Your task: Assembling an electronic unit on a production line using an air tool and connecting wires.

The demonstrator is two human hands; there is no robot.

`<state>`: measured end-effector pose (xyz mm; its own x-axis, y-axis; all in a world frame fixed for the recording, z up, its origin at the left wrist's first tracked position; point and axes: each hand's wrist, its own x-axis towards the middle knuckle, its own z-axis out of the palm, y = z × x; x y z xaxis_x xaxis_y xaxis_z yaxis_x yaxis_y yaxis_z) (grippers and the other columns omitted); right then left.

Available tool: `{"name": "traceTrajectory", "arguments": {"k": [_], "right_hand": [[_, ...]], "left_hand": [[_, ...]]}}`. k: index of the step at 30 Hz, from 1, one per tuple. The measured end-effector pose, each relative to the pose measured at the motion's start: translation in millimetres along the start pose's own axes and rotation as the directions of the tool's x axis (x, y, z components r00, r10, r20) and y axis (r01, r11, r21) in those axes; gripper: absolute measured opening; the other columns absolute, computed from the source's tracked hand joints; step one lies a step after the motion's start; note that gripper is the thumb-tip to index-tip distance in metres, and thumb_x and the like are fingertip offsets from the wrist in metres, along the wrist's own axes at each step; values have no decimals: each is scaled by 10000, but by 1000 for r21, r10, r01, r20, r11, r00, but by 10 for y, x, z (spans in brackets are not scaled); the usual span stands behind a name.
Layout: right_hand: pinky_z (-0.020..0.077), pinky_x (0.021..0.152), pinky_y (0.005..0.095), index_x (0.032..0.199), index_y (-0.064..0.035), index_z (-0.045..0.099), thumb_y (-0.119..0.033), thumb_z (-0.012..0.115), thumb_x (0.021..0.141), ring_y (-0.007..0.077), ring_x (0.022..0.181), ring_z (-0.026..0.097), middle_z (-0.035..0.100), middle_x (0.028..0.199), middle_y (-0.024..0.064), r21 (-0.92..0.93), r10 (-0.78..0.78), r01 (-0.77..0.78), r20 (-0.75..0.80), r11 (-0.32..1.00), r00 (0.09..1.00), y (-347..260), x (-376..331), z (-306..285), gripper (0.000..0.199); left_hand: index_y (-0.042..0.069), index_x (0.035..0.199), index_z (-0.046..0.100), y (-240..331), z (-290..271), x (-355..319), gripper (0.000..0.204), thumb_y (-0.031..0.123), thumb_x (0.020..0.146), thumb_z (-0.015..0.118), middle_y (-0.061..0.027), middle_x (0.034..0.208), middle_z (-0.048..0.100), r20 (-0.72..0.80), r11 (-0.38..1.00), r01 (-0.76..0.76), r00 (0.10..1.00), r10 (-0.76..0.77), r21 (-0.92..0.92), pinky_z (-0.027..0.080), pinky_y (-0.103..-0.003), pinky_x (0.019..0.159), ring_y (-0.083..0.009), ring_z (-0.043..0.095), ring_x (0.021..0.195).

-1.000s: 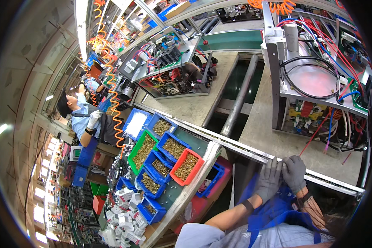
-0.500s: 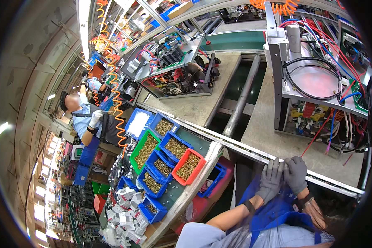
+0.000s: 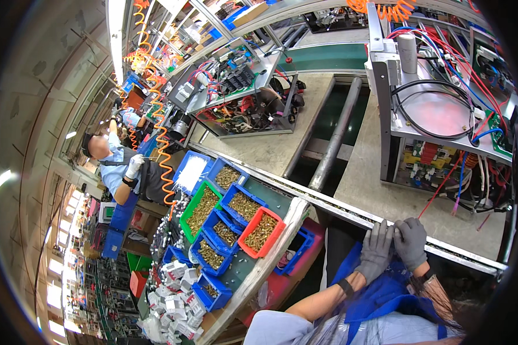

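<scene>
Both my hands wear grey gloves and rest side by side at the near metal rail [image 3: 345, 215] of the conveyor. My left hand [image 3: 377, 252] lies with its fingers stretched out toward the rail, and holds nothing I can see. Close beside it, my right hand [image 3: 411, 244] has its fingers bent over; whatever is under them, if anything, is hidden. Beyond the rail, nearest my hands, stands an open metal-framed electrical unit [image 3: 385, 115] with a coiled black cable [image 3: 434, 135] on top. A loose red wire [image 3: 437, 194] hangs from it toward my right hand.
A second open unit [image 3: 242, 109] sits farther left on a board. A metal roller [image 3: 336, 138] spans the gap between boards. At left, a red bin [image 3: 280, 237], a green bin [image 3: 184, 221] and several blue bins hold brass-coloured fasteners. White parts [image 3: 175, 299] are heaped nearby. A co-worker [image 3: 118, 167] stands beyond.
My hands stay in nearly the same place at the rail. The co-worker at left has shifted slightly. The units and bins have not moved.
</scene>
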<state>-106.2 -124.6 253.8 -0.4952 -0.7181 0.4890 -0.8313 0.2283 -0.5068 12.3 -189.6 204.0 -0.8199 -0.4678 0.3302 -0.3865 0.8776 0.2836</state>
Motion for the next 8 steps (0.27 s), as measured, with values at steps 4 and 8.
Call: {"name": "traceTrajectory", "arguments": {"k": [4,8], "right_hand": [[442,635,412,888,-112,617,-87,623,689,305,764,541,540,800,93,3,-2,2,16,1000,1000,-11,-10,-34,201],[449,646,431,861,-119,631,-124,656,693,320,754,550,550,786,97,-32,12,-11,22,999,1000,122,-102,69,170]], "left_hand": [[19,1430,279,22,-63,-11,694,265,835,537,-201,1471,271,10,999,-4,1000,3,39,241,-482,1098,-353,270,1360],[54,1431,292,-11,271,-77,808,399,784,630,-192,1465,305,-49,993,-7,999,13,119,231,-457,1108,-357,300,1345]]}}
